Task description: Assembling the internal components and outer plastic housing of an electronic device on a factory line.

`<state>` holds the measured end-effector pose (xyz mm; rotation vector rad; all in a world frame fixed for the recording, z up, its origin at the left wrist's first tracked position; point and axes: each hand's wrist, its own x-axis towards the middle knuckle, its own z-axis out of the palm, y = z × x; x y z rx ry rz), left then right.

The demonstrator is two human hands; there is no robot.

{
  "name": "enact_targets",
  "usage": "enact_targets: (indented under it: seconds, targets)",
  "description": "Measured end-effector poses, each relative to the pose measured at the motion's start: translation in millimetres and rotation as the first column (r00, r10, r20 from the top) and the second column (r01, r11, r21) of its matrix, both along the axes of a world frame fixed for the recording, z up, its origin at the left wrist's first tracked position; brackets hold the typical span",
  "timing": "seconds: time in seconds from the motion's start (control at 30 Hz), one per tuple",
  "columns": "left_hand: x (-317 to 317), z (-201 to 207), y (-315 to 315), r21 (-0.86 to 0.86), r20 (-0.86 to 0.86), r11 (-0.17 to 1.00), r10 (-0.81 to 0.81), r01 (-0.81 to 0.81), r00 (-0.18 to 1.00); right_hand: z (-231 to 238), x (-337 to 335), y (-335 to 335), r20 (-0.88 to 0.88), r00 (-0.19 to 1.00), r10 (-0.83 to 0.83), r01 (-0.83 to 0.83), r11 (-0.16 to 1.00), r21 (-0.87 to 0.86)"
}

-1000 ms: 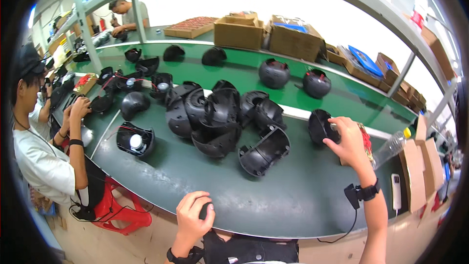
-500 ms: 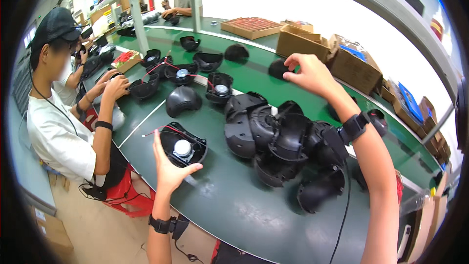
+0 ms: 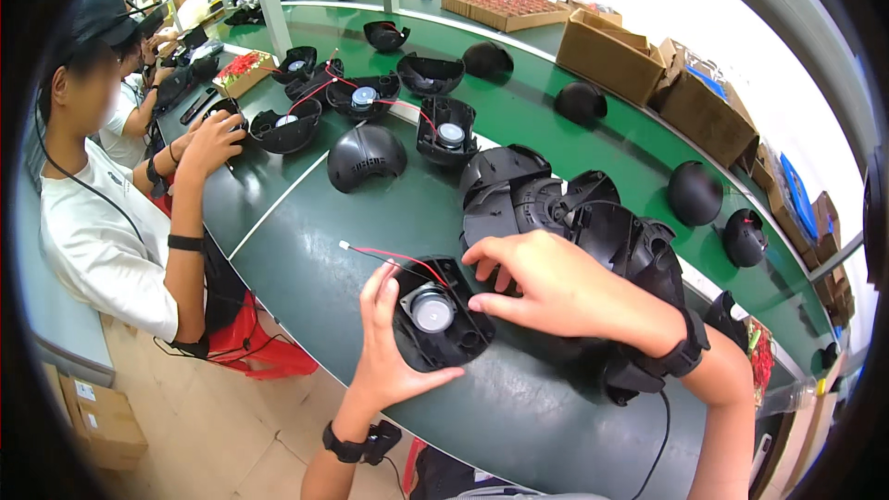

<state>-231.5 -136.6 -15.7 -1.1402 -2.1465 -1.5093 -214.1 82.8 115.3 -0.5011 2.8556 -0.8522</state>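
A black curved plastic housing (image 3: pixel 473 341) lies on the near part of the table, its hollow side up. Set in it is a round silver-grey speaker (image 3: pixel 431 312), with red and black wires ending in a small white plug. My left hand (image 3: pixel 387 352) grips the housing, fingers along its left side and thumb by the near edge. Over its right rim hovers my right hand (image 3: pixel 546 287), thumb and fingers apart with nothing between them; whether a fingertip touches the rim is unclear. Just beyond the right hand is a heap of black shells (image 3: pixel 519 194), partly hidden by it.
An upturned black shell (image 3: pixel 367 159) and several speaker housings (image 3: pixel 448 134) stand farther left. Black domes (image 3: pixel 582 104) rest on the green strip, below cardboard boxes (image 3: pixel 611 56). At left a co-worker (image 3: pixel 111 250) handles a part. A metal post (image 3: pixel 269 9) rises behind.
My right hand has come back from a dome on the green strip to the speaker housing. With my left hand at it, the housing has shifted nearer and rightward. The view has tilted down.
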Motion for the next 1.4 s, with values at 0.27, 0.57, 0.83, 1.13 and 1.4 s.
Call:
enact_targets:
  seconds: [0.27,0.57,0.83,1.13,1.4]
  targets:
    - [1.9,-12.2,5.7,0.004,-0.131,0.991,-0.129,0.130,0.983,-33.8,6.0,-10.4,-0.253,0.966,-0.057,0.061,0.998,0.009]
    - [2.0,-2.7,5.6,-0.015,0.147,0.985,-0.166,0.170,0.975,-37.7,-0.2,-9.5,-0.229,0.970,-0.078,0.101,0.991,0.092]
    - [7.4,-20.8,2.4,0.109,0.258,0.971,-0.232,0.211,0.938,-38.3,1.4,-19.6,-0.278,0.959,-0.055,0.079,0.994,0.077]
    - [47.0,4.1,-10.6,0.479,0.607,0.866,-0.447,0.147,0.657,-45.0,44.1,-38.5,-0.649,0.730,0.214,-0.130,0.976,0.176]
    - [69.9,-3.1,7.7,0.348,0.537,0.819,-0.573,0.456,0.619,-47.3,119.3,-26.4,-0.634,0.725,0.268,-0.225,0.963,0.150]
